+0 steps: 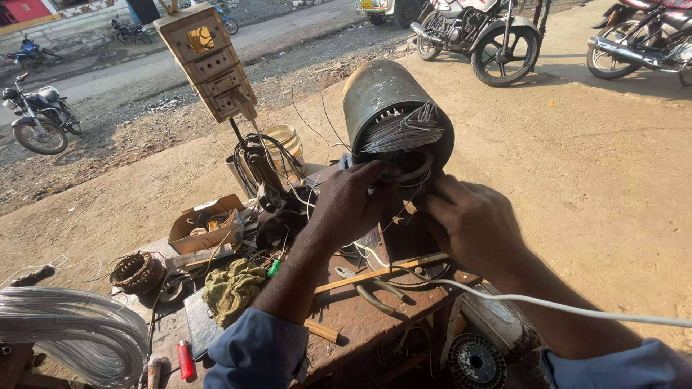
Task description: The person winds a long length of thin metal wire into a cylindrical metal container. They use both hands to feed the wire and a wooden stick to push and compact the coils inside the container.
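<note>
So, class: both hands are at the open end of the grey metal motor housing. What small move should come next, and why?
Probably press the loose silvery wire bundle down into the grey metal motor housing: it fans out of the opening, and the left hand and right hand already have their fingers at the rim just below it.

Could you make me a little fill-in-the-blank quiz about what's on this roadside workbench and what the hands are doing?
1. Both hands, the left hand and the right hand, work at the open end of a grey metal ____ casing.
2. Bundles of pale ____ stick out of that open end.
3. A red ____ lies near the bench's left front edge.
4. An open ____ box sits left of the hands.

Missing words: motor; wire; lighter; cardboard
</note>
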Tool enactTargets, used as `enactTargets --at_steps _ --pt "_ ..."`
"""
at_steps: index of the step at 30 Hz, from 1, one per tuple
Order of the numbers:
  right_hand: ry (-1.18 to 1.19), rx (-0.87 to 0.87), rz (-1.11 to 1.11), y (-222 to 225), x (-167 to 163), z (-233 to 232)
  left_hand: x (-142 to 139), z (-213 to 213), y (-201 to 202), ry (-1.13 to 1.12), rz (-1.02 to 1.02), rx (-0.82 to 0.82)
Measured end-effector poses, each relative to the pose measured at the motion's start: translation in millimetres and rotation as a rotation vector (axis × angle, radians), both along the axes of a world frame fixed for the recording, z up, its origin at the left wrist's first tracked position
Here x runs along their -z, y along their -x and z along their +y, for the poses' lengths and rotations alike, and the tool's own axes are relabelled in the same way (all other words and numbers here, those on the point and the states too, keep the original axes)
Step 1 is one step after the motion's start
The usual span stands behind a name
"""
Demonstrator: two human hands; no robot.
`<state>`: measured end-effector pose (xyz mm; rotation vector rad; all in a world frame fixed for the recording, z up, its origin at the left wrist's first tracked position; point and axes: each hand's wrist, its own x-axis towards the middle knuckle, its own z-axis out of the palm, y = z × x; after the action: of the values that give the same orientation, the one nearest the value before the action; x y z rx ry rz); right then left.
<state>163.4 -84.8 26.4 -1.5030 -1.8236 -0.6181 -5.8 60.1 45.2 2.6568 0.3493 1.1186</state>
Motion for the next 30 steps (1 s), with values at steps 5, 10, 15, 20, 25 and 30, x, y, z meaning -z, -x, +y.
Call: enactTargets --at_steps 5,10,15,20,25,30 --pt "-0.104 0.109 -0.109 8 7 1 1 -6 -5 -0.109 0.029 -0.044" --pt "-0.269 0.215 0.009 -1 4 -8 4 -9 -10 -0.119 0.088 -0.104" --pt "-0.095 0.334 0.172 -25 3 -5 8 -11 -6 -0.112 -0.002 0.014" --pt "0.030 0.263 0.232 -29 -1 14 7 -11 -5 -0.111 0.002 0.025" --pt "0.022 0.233 0.084 -14 -14 30 1 -9 -6 -0.094 0.106 0.006" --pt "0.101 0.197 0.242 -9 -16 16 -15 -1 -6 0.228 0.177 0.116"
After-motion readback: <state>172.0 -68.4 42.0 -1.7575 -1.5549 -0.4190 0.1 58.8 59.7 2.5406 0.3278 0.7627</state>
